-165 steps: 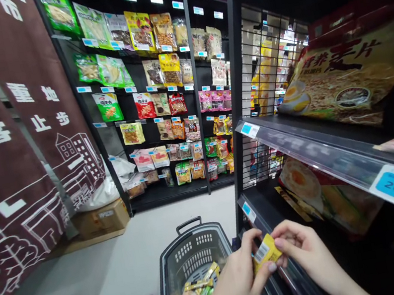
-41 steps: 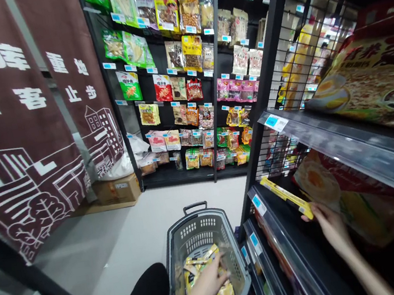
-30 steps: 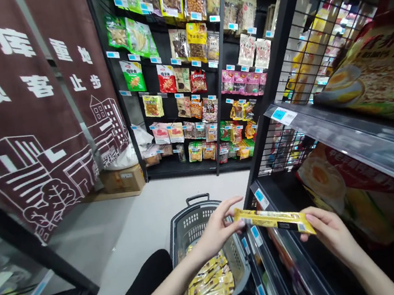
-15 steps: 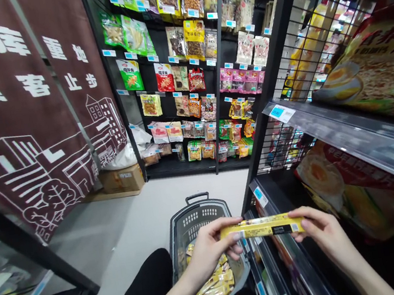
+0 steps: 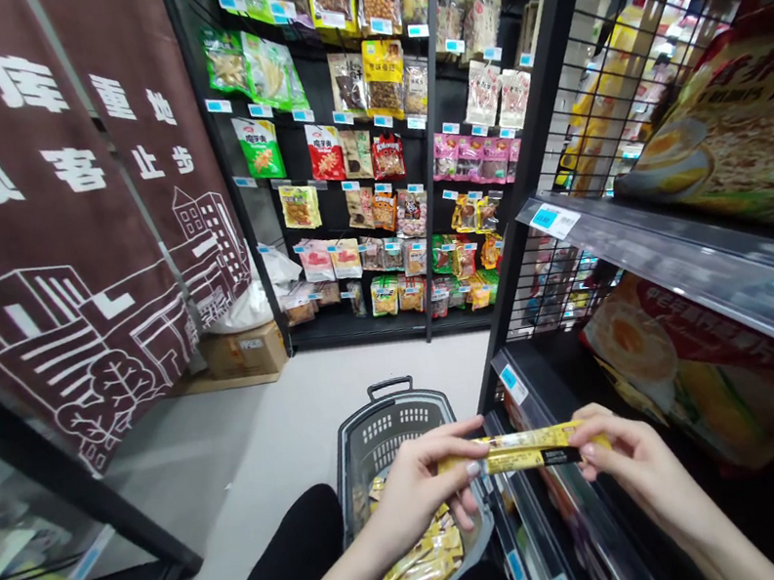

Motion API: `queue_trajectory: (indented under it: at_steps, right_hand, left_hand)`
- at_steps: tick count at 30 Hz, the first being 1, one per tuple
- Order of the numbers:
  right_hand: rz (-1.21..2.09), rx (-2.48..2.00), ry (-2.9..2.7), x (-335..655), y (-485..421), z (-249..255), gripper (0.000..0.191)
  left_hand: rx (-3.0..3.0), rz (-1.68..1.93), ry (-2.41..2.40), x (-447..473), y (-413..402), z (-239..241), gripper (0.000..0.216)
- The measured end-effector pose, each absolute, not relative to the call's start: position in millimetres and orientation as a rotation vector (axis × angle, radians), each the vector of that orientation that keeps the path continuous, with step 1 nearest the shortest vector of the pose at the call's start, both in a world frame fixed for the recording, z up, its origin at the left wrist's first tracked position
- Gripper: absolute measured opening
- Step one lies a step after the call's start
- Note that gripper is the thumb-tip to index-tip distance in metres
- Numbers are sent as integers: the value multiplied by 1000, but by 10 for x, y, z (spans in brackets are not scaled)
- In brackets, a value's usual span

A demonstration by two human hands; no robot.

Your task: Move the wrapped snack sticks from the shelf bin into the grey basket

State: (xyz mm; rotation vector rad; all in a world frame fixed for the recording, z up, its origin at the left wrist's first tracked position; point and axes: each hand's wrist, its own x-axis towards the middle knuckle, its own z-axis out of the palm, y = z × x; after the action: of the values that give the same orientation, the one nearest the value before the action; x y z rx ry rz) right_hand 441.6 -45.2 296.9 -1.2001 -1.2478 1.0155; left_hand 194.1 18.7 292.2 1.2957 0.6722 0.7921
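A long, thin yellow stick packet with a black printed patch is stretched level between my two hands. My left hand pinches its left end between thumb and fingers. At the other end, the thumb and fingers of my right hand close on the packet beside the black patch. Below my left hand stands a grey shopping basket with several similar yellow packets lying in it. My left forearm and hand hide part of the basket and its contents.
Shelves with large food bags rise close on my right. Ahead is a rack of hanging snack bags. A brown curtain hangs at left, near a cardboard box. Another shelf edges the lower left.
My right hand's fingers have moved inward along the packet, covering the small square code near its right end. The view has shifted slightly. Both hands still hold the packet.
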Motion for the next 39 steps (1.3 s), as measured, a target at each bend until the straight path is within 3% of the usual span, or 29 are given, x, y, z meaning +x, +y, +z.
queue_trajectory:
  at_steps: [10, 16, 23, 32, 37, 39]
  right_hand:
    - [875, -1368, -1296, 4369, -441, 2953, 31]
    - [695, -1407, -1518, 4371, -443, 2977, 19]
    - [800, -1392, -1501, 4368, -456, 2953, 28]
    - [502, -1576, -1696, 4113, -564, 2956, 39]
    - [442, -1524, -1923, 3926, -655, 2861, 28]
    - [338, -1365, -1968, 3894, -659, 2808, 25]
  left_hand:
    - [1381, 747, 631, 1980, 172, 2983, 19]
    - [1431, 651, 595, 1986, 176, 2961, 19]
    - [1398, 733, 659, 2030, 213, 2957, 13]
    - [1719, 1048, 779, 2103, 225, 3016, 4]
    - [1515, 1253, 688, 2349, 96, 2935, 46]
    - [1428, 1205, 686, 2476, 33, 2841, 51]
